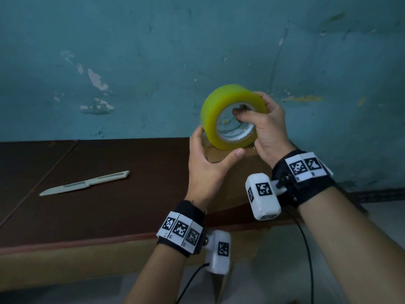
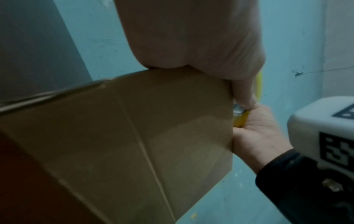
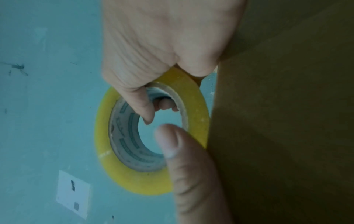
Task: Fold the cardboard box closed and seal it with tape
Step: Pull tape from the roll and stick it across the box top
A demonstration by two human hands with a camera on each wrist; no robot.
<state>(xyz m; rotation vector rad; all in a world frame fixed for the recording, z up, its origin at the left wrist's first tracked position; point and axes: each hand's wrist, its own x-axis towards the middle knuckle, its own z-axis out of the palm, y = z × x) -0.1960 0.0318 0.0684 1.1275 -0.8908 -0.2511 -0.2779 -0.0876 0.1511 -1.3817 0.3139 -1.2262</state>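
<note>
A yellow tape roll point(image 1: 230, 115) stands on edge on top of the brown cardboard box point(image 1: 236, 178). My right hand point(image 1: 249, 104) grips the roll, thumb inside its core and fingers over its rim. My left hand point(image 1: 215, 145) holds the box's top by the roll, with the thumb lying across the cardboard in front and the fingers curled behind the roll's left side. In the left wrist view the palm rests on the box point(image 2: 134, 136), and a sliver of the tape roll point(image 2: 240, 121) shows past its edge. The right wrist view shows the tape roll point(image 3: 138, 181) against the box point(image 3: 277, 121).
A pale plastic knife point(image 1: 85, 183) lies on the dark brown table point(image 1: 109, 211), left of the box. The box sits at the table's right end, close to the teal wall point(image 1: 153, 62). Cables hang from both wrist cameras below the table's edge.
</note>
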